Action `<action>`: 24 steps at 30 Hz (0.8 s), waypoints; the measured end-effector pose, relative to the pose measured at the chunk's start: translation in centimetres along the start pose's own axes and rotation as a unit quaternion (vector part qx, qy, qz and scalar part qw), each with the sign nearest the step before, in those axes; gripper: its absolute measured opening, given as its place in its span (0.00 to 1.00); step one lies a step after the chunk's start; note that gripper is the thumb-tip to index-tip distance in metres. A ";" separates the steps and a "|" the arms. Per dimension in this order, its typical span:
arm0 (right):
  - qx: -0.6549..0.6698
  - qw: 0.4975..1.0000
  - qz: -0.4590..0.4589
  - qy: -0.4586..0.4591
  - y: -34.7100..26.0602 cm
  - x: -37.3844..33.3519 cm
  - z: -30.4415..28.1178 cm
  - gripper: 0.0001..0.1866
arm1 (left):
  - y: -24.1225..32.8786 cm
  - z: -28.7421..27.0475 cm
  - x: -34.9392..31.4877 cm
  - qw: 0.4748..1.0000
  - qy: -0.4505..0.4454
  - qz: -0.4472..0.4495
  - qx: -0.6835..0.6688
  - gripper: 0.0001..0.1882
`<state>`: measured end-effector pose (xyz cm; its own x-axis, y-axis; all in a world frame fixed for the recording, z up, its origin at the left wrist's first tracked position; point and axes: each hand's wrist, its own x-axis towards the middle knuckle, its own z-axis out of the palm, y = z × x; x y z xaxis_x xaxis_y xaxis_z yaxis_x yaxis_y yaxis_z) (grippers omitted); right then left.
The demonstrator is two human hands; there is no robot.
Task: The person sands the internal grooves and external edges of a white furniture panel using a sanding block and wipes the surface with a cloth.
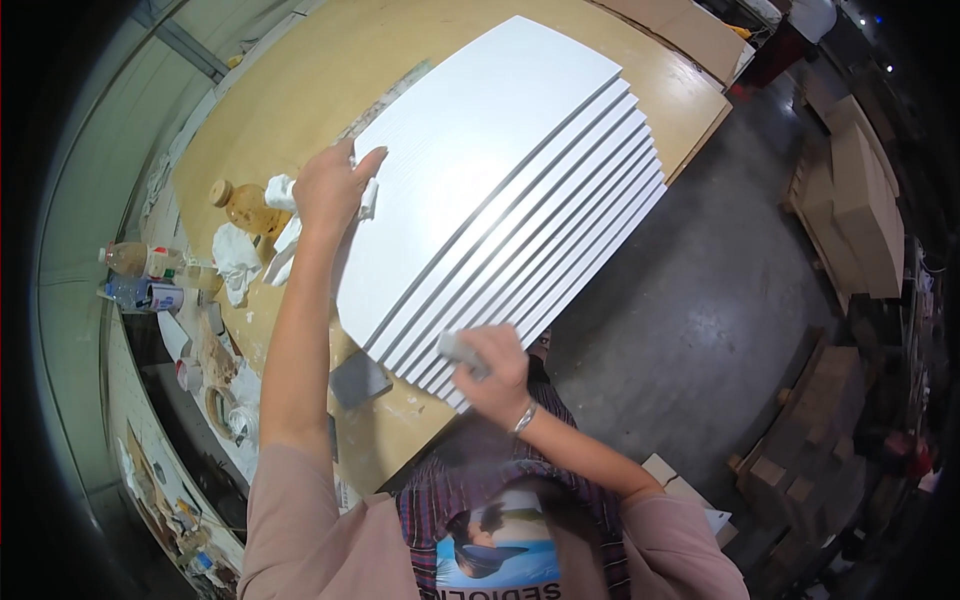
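Observation:
A stack of white panels (470, 130) lies fanned out on the table, its long edges stepped toward me on the right. My left hand (330, 190) is at the stack's left edge, closed round a crumpled white rag (369, 200) with the thumb lying toward the top panel. Near the lower end of the stepped edges, my right hand (497, 372) grips a grey sanding block (462, 352) against the panels. That hand is slightly blurred. A dark grey flat square block (360, 380) rests on the table by the stack's lower left corner.
A yellowish table (270, 120) carries the stack. Left of it stand an amber bottle (247, 206), white rags (236, 260), plastic bottles (140, 260) and a tape roll (217, 410). Cardboard boxes (865, 200) stand on the right floor. Another person (795, 40) is at the far right.

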<state>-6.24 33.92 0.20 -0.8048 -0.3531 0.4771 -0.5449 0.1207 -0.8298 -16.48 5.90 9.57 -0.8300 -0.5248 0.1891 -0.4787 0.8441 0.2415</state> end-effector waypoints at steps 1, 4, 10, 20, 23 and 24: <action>-0.007 1.000 0.003 0.028 1.2 1.2 -0.7 0.19 | 0.1 -0.1 0.0 1.000 -0.015 -0.014 0.003 0.29; -0.065 0.994 0.027 0.082 5.8 5.5 -3.8 0.18 | -0.3 0.2 0.0 1.000 -0.002 -0.007 0.008 0.29; -0.128 0.974 0.048 0.178 16.3 16.1 -10.9 0.17 | 0.0 0.2 -0.2 1.000 0.011 -0.019 -0.006 0.28; -0.171 0.936 0.102 0.289 24.5 24.6 -17.5 0.17 | -0.1 0.6 -0.2 0.999 0.042 -0.002 -0.033 0.25; -0.124 0.957 0.100 0.242 23.0 21.8 -15.6 0.16 | 0.2 0.3 -0.4 0.999 0.032 -0.007 -0.041 0.25; -0.112 0.961 0.109 0.226 22.0 20.8 -14.8 0.16 | 0.0 0.1 -0.4 0.999 0.024 -0.015 -0.038 0.25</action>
<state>-38.46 42.95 -3.89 -0.8978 0.1366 0.4187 -0.3484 0.3614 -0.8649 -16.20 6.09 9.39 -0.8002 -0.5558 0.2252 -0.4783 0.8180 0.3195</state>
